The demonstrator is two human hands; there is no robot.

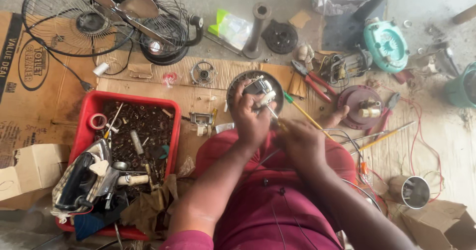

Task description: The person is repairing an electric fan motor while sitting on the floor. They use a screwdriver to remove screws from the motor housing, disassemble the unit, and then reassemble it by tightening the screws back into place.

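At nine o'clock of the person's lap sits a red plastic tray (84, 126) heaped with screws, small parts and an old clothes iron (82, 178), with a fan guard and blades (99, 12) lying on the floor at eleven o'clock, all on flattened cardboard (29, 81). In the middle, the left hand (250, 116) is closed around a small fan motor (258, 87) that rests in a round dark housing at twelve o'clock, steadying it with thumb and fingers. Just beside it, at about one o'clock, the right hand (300, 141) is clenched on the handle of a screwdriver (274, 115), whose metal shaft slants up to the motor's side. By my reading the step in hand is turning a fastener on the motor, and the next move calls for a firm hold by the left hand while the tip stays seated. Farther right lie red-handled pliers (317, 84), a maroon round cover (362, 106) and a teal round housing (386, 44) at two o'clock. The screwdriver's tip and the screw are hidden behind the fingers, its handle is mostly swallowed by the fist, and whether the tip is engaged cannot be told. The cardboard boxes at both lower corners are cut off.
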